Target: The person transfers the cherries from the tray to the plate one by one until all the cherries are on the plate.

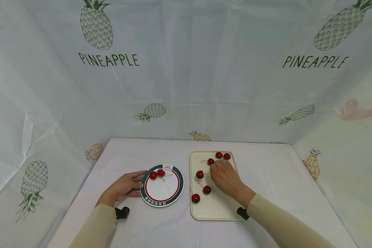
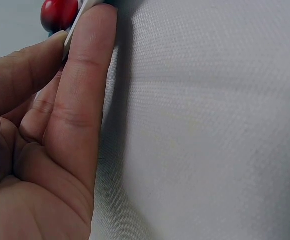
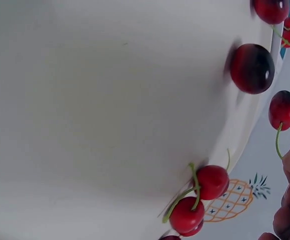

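Observation:
My left hand (image 1: 124,186) grips the left rim of a round white plate (image 1: 162,191) with a green band and red ring, thumb on top and fingers beneath. Two red cherries (image 1: 157,174) with stems lie near its upper left. In the left wrist view, the plate's thin rim sits between thumb and fingers of that hand (image 2: 60,110), one cherry (image 2: 59,15) just above. Over a cream tray (image 1: 218,210), my right hand (image 1: 227,179) pinches the stem of a dark red cherry (image 1: 199,174). The right wrist view shows this cherry (image 3: 283,110) at the stem's end, beyond the fingertips.
Other cherries lie on the tray: a pair (image 1: 223,155) at its far edge, one (image 1: 210,161) beside the right fingers, and two (image 1: 201,194) nearer on the left side. A white cloth (image 1: 170,227) covers the table. Behind hangs a pineapple-print curtain (image 1: 186,69).

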`<state>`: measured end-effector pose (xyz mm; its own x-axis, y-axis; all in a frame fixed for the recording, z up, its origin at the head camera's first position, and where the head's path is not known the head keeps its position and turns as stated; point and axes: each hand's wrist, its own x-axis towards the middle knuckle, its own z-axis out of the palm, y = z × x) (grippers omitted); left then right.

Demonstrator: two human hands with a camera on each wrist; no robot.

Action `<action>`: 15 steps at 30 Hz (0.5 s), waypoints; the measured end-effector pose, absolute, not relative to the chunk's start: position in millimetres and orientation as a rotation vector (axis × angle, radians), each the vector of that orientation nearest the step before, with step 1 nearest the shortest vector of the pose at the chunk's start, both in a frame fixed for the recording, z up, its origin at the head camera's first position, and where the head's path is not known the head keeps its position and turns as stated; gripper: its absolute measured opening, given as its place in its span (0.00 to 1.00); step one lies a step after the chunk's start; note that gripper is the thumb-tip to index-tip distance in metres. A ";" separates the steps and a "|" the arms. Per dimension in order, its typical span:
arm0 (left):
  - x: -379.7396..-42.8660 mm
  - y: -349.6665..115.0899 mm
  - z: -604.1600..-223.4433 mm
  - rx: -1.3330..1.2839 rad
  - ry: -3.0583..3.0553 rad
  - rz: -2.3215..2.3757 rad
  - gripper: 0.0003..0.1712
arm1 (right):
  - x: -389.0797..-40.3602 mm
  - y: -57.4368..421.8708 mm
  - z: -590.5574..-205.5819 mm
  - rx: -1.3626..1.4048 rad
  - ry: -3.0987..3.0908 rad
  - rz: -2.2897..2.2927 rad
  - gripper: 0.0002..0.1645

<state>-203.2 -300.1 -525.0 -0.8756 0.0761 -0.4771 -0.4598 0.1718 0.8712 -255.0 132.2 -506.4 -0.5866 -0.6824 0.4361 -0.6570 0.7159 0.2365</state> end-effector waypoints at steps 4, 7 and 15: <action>-202.8 -300.1 -524.4 -0.344 2.046 1.751 0.39 | -256.3 124.0 -505.8 1.039 -2.369 -0.046 0.12; -202.6 -300.3 -524.2 -0.336 2.049 1.750 0.38 | -256.5 114.9 -504.3 1.040 -2.373 -0.048 0.12; -202.9 -301.0 -525.5 -0.334 2.039 1.758 0.38 | -257.4 83.1 -499.7 1.052 -2.448 -0.117 0.11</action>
<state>-202.9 -301.0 -525.5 -0.8806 0.0924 -0.4648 -0.4461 0.1694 0.8788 -257.4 83.1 -499.7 -0.5958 -0.7041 0.3864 -0.6640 0.7025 0.2564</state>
